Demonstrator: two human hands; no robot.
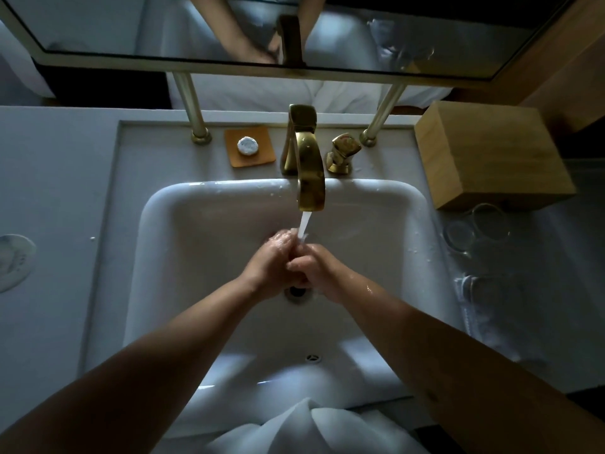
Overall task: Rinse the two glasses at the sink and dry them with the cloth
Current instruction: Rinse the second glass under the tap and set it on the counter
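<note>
My left hand (273, 260) and my right hand (316, 270) are pressed together over the drain of the white sink (154, 208), under a thin stream of water from the brass tap (309, 181). Their fingers are curled against each other, and I see no glass in them. One clear glass (471, 234) stands on the counter right of the basin, below a wooden box. The second glass (486, 290) is faint and rests on the white cloth (471, 312) nearer to me on the same side. Both forearms are wet.
A brass tap handle (342, 154) sits right of the spout. An orange dish with a round soap (249, 146) lies left of it. The wooden box (491, 152) fills the back right corner. A round white object (13, 260) lies on the left counter, and a mirror hangs above.
</note>
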